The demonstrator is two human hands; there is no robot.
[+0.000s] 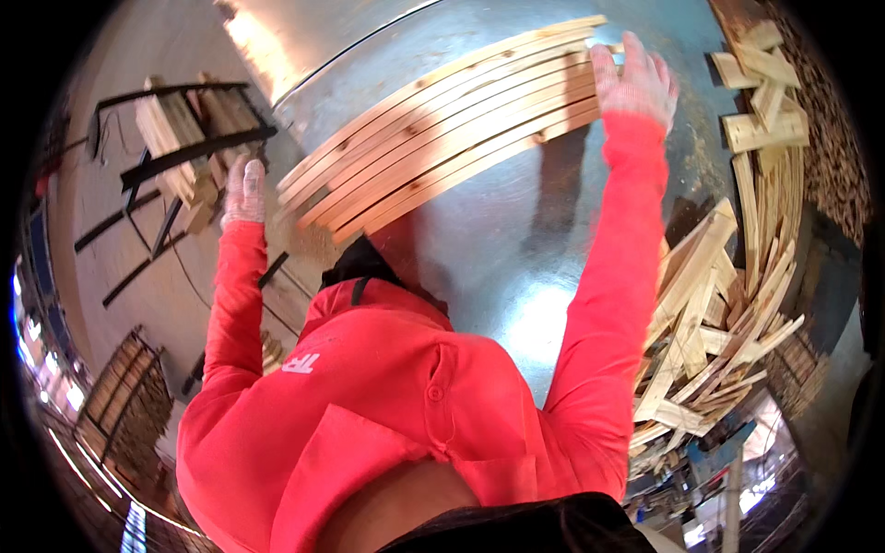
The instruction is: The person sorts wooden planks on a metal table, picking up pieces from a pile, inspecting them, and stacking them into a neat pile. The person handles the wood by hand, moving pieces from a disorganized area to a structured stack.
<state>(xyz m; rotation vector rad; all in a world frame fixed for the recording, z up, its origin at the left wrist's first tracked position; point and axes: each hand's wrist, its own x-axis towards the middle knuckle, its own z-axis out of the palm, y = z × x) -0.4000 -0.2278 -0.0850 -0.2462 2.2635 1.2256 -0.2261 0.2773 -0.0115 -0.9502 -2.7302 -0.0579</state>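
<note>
Several narrow wooden strips (452,115) lie side by side on a shiny grey metal table (498,221), running from lower left to upper right. My right hand (636,85), in a pale knit glove, is at their right ends. Its fingers are spread, with the thumb side against the strip ends. Off the table's left edge is my gloved left hand (245,192), a little apart from the strips' left ends. Its fingers point up and away, stretched out, and nothing shows in them.
To the left, a black metal stand (184,157) carries stacked wood pieces (169,124). Loose offcuts and slats (701,323) pile up along the right side. Short blocks (765,92) lie at the far right, beside a heap of brown wood (820,120).
</note>
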